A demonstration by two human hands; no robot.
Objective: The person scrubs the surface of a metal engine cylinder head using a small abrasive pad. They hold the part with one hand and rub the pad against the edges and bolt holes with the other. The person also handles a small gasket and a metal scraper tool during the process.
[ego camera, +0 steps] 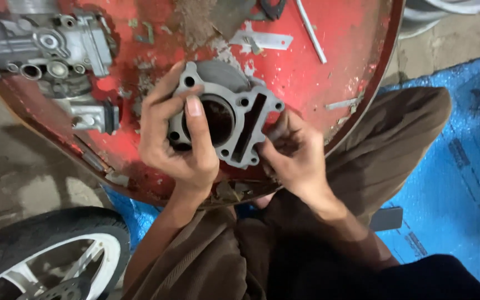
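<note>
Your left hand [176, 141] grips the grey cylinder block [226, 119], thumb across its bore. Your right hand [293, 153] fingertips pinch at its edge. Block appears bare; cleaning looks partway, residue unclear.

A grey metal cylinder block [226, 119] sits over a chipped red tray [329, 61], blue tarp [462, 166] beside.

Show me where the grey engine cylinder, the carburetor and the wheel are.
grey engine cylinder [239, 119], head view, flat face beside the bore.
carburetor [56, 41], head view, middle of its metal body.
wheel [45, 233], head view, black tyre's top.
</note>
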